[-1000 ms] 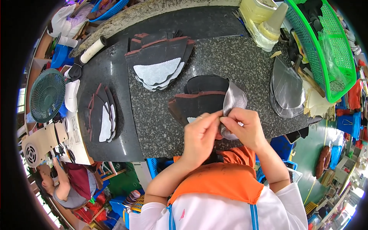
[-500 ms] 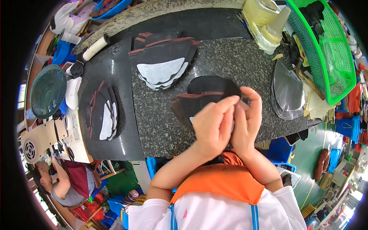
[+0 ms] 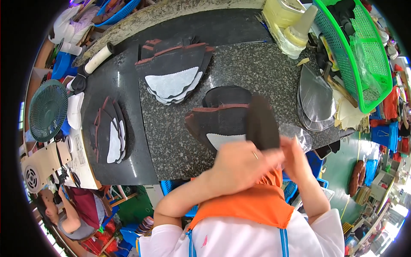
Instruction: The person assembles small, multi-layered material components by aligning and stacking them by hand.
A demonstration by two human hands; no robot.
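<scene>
My left hand [image 3: 239, 167], a ring on one finger, is closed and smeared by motion near the table's front edge. From its fingers a blurred black fabric piece [image 3: 261, 124] stands up. My right hand [image 3: 297, 160] is beside it, fingers bent and partly hidden; a crumpled clear plastic film [image 3: 302, 135] shows at its fingertips. Behind the hands lies a stack of black shoe-upper pieces [image 3: 227, 118] with a reddish-brown strip and white backing, partly covered by the raised piece.
Similar stacks of black pieces [image 3: 171, 75] lie at the back and on the left [image 3: 110, 132]. Clear templates [image 3: 317, 98] rest at the right, near a green basket [image 3: 361, 55] and a yellowish glue container [image 3: 295, 38]. A fan [image 3: 48, 110] and a seated person [image 3: 70, 214] are at the left.
Both hands have come down toward my body, and the black piece has swung upright, away from the stack. Clear film now shows by my right hand. The whole view has shifted slightly.
</scene>
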